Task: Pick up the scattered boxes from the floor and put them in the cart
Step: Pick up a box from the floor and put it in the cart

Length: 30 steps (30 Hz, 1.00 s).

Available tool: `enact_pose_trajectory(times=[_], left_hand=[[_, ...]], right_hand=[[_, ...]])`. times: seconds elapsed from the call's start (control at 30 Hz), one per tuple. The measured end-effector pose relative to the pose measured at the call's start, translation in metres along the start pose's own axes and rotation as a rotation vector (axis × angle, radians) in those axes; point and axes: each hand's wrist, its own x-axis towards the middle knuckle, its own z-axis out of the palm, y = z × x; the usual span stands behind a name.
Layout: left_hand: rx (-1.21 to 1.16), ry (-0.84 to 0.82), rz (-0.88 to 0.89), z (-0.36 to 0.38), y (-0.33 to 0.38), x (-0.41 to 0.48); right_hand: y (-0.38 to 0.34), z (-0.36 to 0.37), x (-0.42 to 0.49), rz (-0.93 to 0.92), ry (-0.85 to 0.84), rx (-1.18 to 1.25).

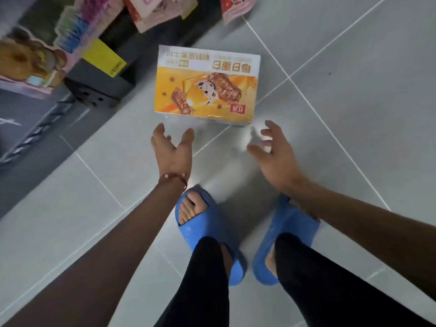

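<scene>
A white and orange snack box point(207, 84) with pictures of chocolate bars lies flat on the grey tiled floor, its print upside down to me. My left hand point(172, 149) hangs just short of the box's near left corner, fingers spread and holding nothing. My right hand point(273, 152) hovers near the box's near right corner, fingers spread and loosely bent, also holding nothing. Neither hand touches the box. No cart is in view.
A dark shelf unit point(94, 88) with colourful packages and a yellow price tag point(103, 57) runs along the left. A pink package point(238, 8) lies at the top edge. My feet in blue slippers point(207, 230) stand right behind my hands.
</scene>
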Motion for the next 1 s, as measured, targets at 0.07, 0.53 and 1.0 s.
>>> enact_pose_trajectory(times=[0.07, 0.53, 1.0], left_hand=[[-0.067, 0.044, 0.001, 0.008, -0.004, 0.034], [-0.183, 0.079, 0.056, -0.003, 0.007, 0.069], [-0.039, -0.002, -0.16, -0.044, -0.017, -0.003]], right_hand=[[0.002, 0.012, 0.027, -0.016, 0.016, 0.034], [-0.028, 0.015, 0.048, -0.179, -0.013, 0.168], [-0.032, 0.0, -0.004, -0.083, 0.025, -0.145]])
